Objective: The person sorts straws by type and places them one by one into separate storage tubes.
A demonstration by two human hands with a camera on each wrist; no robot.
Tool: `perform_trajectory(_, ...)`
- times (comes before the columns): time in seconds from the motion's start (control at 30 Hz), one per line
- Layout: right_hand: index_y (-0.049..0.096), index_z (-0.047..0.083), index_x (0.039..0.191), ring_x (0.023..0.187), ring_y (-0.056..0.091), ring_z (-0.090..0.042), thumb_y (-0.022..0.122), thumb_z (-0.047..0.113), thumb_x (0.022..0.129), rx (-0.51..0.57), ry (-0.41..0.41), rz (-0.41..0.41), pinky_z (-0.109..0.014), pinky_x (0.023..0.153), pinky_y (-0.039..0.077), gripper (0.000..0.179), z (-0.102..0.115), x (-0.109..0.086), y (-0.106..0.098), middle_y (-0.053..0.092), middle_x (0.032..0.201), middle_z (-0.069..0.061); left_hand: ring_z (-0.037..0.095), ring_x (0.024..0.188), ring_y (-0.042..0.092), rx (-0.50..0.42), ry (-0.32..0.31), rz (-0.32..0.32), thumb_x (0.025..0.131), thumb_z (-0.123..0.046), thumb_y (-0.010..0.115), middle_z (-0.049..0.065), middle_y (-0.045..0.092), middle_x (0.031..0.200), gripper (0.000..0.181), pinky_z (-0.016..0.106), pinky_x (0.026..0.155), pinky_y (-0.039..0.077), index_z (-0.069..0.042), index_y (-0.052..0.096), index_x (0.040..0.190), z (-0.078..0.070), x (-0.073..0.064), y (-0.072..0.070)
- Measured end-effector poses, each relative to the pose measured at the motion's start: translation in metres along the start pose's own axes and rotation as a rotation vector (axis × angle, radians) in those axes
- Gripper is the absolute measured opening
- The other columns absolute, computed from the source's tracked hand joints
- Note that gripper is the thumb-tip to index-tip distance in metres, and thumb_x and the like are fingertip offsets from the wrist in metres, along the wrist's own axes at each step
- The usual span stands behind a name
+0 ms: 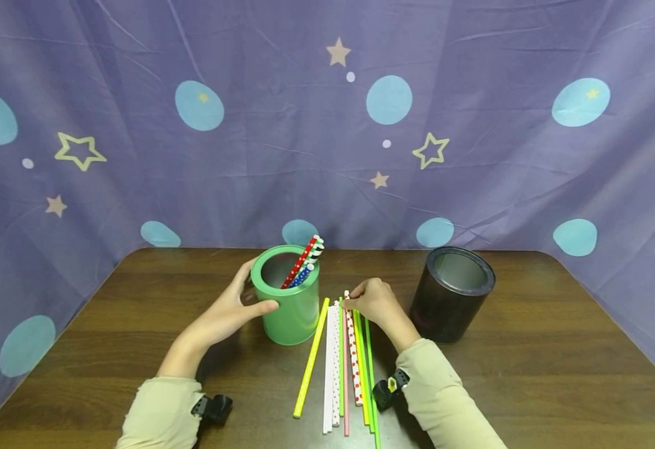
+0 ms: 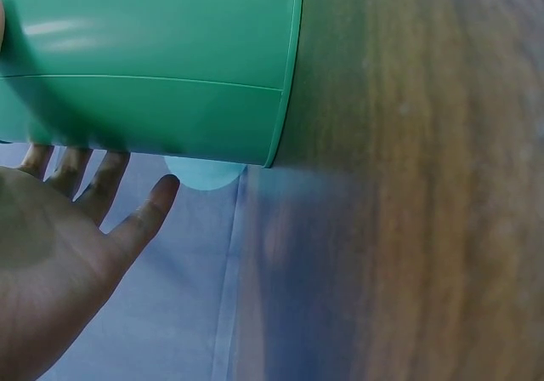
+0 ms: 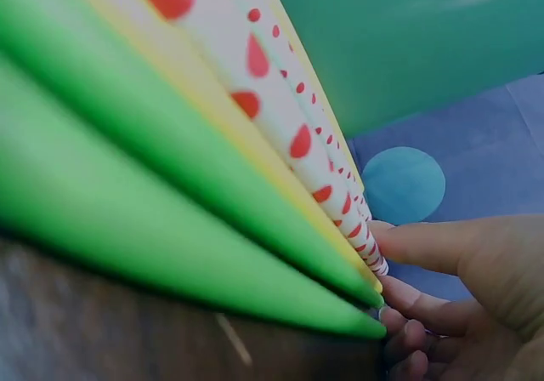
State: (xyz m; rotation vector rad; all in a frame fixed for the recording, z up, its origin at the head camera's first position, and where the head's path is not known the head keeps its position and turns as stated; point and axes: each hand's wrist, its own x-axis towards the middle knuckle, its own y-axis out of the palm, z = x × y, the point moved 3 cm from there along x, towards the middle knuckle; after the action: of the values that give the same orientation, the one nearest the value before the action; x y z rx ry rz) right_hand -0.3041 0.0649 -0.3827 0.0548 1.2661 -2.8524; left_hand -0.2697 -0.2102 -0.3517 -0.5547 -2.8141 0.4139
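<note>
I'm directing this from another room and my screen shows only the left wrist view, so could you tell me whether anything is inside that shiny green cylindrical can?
Observer: Yes. The head view shows patterned straws poking out of the shiny green cylindrical can, among them a red straw with white dots.

Operator: Thanks. And what is the right hand doing?

Observer: It appears to pinch the far end of a thick white straw with large red dots.

Operator: Is there a second container?

Observer: Yes, a black cylindrical can with an open top stands on the brown wooden table, to the right of that hand in the head view.
</note>
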Motion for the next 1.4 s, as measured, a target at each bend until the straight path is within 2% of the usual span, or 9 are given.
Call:
perform_trajectory(0.23, 0.077, 0.013, 0.073, 0.079, 0.062, -0.022, 0.085, 0.03, 0.077, -0.03, 0.017, -0.005, -0.039, 0.075, 0.051, 0.02, 0.003, -0.002, 0.001, 0.07, 0.083, -0.002, 0.039, 0.139, 0.033, 0.004, 0.004, 0.003, 0.091, -0.013, 0.072, 0.011, 0.029, 0.155, 0.084, 0.057, 0.107, 0.03, -0.016, 0.019, 0.155, -0.002, 0.0, 0.0)
perform_trajectory(0.43, 0.078, 0.012, 0.075, 0.092, 0.066, -0.029, 0.081, 0.031, 0.081, -0.032, 0.026, -0.014, -0.044, 0.082, 0.052, 0.02, 0.004, -0.001, -0.001, 0.073, 0.096, -0.01, 0.041, 0.139, 0.033, 0.023, 0.008, -0.001, 0.091, -0.014, 0.072, 0.013, 0.029, 0.155, 0.084, 0.058, 0.107, 0.03, -0.015, 0.019, 0.156, -0.004, 0.001, -0.001)
perform_trajectory(0.5, 0.079, 0.012, 0.075, 0.093, 0.065, -0.03, 0.08, 0.031, 0.082, -0.032, 0.028, -0.018, -0.045, 0.083, 0.052, 0.021, 0.004, -0.001, -0.001, 0.073, 0.096, -0.01, 0.041, 0.139, 0.033, 0.019, 0.004, 0.0, 0.091, -0.014, 0.072, 0.012, 0.029, 0.155, 0.084, 0.058, 0.107, 0.03, -0.015, 0.019, 0.156, -0.004, 0.002, -0.001)
perform_trajectory(0.77, 0.068, 0.012, 0.059, 0.068, 0.056, -0.023, 0.078, 0.028, 0.079, -0.09, 0.01, -0.023, -0.04, 0.07, 0.05, 0.027, 0.007, -0.002, -0.002, 0.062, 0.066, -0.001, 0.039, 0.139, 0.032, 0.001, -0.003, -0.001, 0.091, -0.013, 0.073, 0.01, 0.029, 0.155, 0.084, 0.058, 0.108, 0.029, -0.016, 0.019, 0.155, -0.003, 0.003, 0.001)
perform_trajectory(0.9, 0.067, 0.012, 0.058, 0.068, 0.056, -0.023, 0.078, 0.028, 0.079, -0.098, 0.019, -0.025, -0.04, 0.072, 0.05, 0.029, 0.008, -0.002, -0.002, 0.061, 0.066, -0.001, 0.038, 0.14, 0.031, -0.001, -0.002, 0.005, 0.091, -0.013, 0.072, 0.01, 0.029, 0.155, 0.084, 0.058, 0.108, 0.029, -0.016, 0.019, 0.156, -0.002, 0.003, 0.002)
perform_trajectory(1.1, 0.072, 0.01, 0.066, 0.07, 0.057, -0.021, 0.076, 0.032, 0.081, -0.045, 0.033, 0.011, -0.036, 0.067, 0.049, 0.027, 0.005, -0.002, -0.003, 0.066, 0.072, -0.002, 0.037, 0.14, 0.03, 0.009, -0.009, -0.002, 0.091, -0.014, 0.072, 0.009, 0.029, 0.155, 0.083, 0.059, 0.108, 0.028, -0.016, 0.019, 0.155, 0.0, 0.002, 0.002)
perform_trajectory(1.27, 0.071, 0.008, 0.065, 0.062, 0.05, -0.016, 0.071, 0.03, 0.082, 0.046, 0.043, 0.064, -0.029, 0.058, 0.041, 0.028, 0.001, -0.003, -0.006, 0.06, 0.065, 0.002, 0.038, 0.141, 0.029, 0.012, -0.011, -0.006, 0.091, -0.014, 0.072, 0.011, 0.028, 0.156, 0.084, 0.059, 0.108, 0.028, -0.015, 0.019, 0.156, 0.001, 0.0, 0.001)
perform_trajectory(1.4, 0.074, 0.006, 0.073, 0.068, 0.053, -0.016, 0.069, 0.031, 0.083, 0.083, 0.039, 0.064, -0.03, 0.062, 0.044, 0.027, 0.002, -0.006, -0.012, 0.063, 0.072, -0.001, 0.038, 0.141, 0.028, 0.016, -0.006, -0.005, 0.091, -0.014, 0.072, 0.011, 0.028, 0.156, 0.084, 0.06, 0.109, 0.027, -0.015, 0.019, 0.156, 0.001, 0.0, 0.0)
